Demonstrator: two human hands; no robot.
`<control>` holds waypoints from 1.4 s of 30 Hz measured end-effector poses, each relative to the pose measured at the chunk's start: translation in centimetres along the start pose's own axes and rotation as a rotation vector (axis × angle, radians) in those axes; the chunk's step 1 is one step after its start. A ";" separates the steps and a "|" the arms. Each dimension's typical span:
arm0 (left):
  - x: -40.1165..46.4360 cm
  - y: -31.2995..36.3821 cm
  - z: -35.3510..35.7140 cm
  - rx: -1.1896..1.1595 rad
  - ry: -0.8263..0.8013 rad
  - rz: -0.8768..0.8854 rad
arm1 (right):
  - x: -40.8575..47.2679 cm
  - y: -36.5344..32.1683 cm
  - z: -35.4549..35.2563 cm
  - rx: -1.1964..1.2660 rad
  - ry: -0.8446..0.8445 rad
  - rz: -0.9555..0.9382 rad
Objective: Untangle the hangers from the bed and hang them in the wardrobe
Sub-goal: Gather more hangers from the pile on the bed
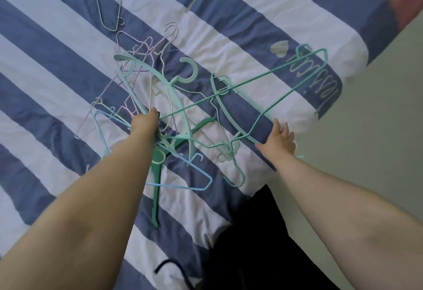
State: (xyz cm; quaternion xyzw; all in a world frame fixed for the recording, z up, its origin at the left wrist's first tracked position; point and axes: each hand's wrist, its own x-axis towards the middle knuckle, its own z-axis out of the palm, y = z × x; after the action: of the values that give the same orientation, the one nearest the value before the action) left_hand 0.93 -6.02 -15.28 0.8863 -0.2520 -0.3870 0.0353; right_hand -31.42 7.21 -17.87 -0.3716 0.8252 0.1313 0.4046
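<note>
On the bed (68, 65), two bare hands work at a heap of tangled hangers (146, 88).

Blue and white stripes run across the bed cover, and the heap lies on it, thin wire hangers mixed with thick plastic ones. The left hand (147, 121) reaches into the middle of the heap; its fingers are hidden down among the wires, so I cannot tell what they hold. The right hand (280, 139) is at the bed's edge with its fingers spread out straight, touching the curved bar of a pale plastic hanger (231, 112). A green wire hanger (263, 76) sticks up from the heap, tilted, between the two hands. One more wire hanger (107, 3) lies alone, far up the bed. A light floor (377, 129) shows beside the bed.
</note>
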 end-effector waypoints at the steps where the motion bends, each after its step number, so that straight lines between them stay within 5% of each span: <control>1: -0.5 -0.1 0.3 -0.031 -0.012 -0.020 | 0.6 -0.3 -0.1 -0.064 -0.067 0.015; 5: -2.0 -0.6 1.6 -0.108 -0.060 -0.080 | 2.1 -0.6 0.8 -0.193 -0.187 0.039; 10: -3.7 -1.3 3.2 -0.267 -0.209 -0.150 | 2.2 0.4 2.6 -0.311 -0.064 0.013; 14: -5.3 -1.1 3.2 -0.364 -0.261 -0.177 | 1.5 1.0 3.0 -0.136 0.056 -0.044; 23: -7.6 -2.6 2.8 -0.338 -0.256 -0.079 | -1.7 1.4 7.2 0.025 -0.187 -0.044; 27: -7.6 -2.7 2.0 -0.371 -0.264 -0.048 | -3.1 0.6 10.6 0.005 0.168 -0.089; 35: -9.6 -1.2 -1.8 -0.367 -0.307 0.039 | -8.8 0.7 8.0 0.004 0.225 -0.192; 42: -14.7 -1.2 -4.5 -0.325 -0.322 0.114 | -18.3 2.7 3.2 0.238 0.349 -0.186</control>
State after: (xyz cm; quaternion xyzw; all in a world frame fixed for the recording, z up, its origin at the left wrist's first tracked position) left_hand -3.79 1.44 -2.60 0.7801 -0.2386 -0.5563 0.1585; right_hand -24.26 20.07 -6.14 -0.4129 0.8544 -0.0712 0.3074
